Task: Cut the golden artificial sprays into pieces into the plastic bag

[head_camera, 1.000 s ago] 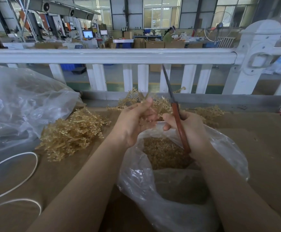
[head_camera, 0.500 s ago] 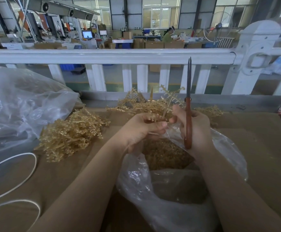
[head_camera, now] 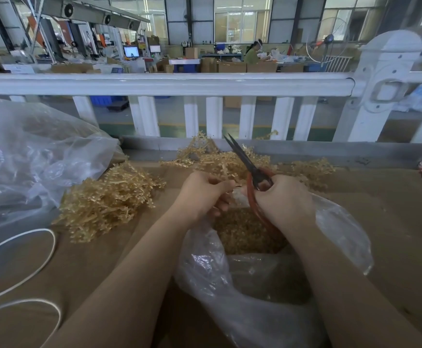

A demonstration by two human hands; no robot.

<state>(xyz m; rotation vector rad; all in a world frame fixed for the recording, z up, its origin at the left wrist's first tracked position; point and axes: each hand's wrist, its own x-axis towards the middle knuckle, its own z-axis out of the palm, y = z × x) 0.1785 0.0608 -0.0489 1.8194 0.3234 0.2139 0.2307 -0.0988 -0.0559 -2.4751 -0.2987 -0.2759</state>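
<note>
Scissors [head_camera: 251, 169]: your right hand [head_camera: 284, 199] grips the red handles, fingers curled round them; the dark blades point toward 11 o'clock, almost closed.
Left hand [head_camera: 201, 194]: your fingers are curled at the bag's mouth; whether they pinch a sprig, you cannot tell.
Plastic bag [head_camera: 242, 285]: open at 6 o'clock beneath both hands, cut golden pieces [head_camera: 240, 232] inside.
Golden sprays: one heap [head_camera: 109, 199] at 9 o'clock, another [head_camera: 217, 159] at 12 o'clock behind your hands.
White cord [head_camera: 29, 252]: loops at 8 o'clock.
</note>
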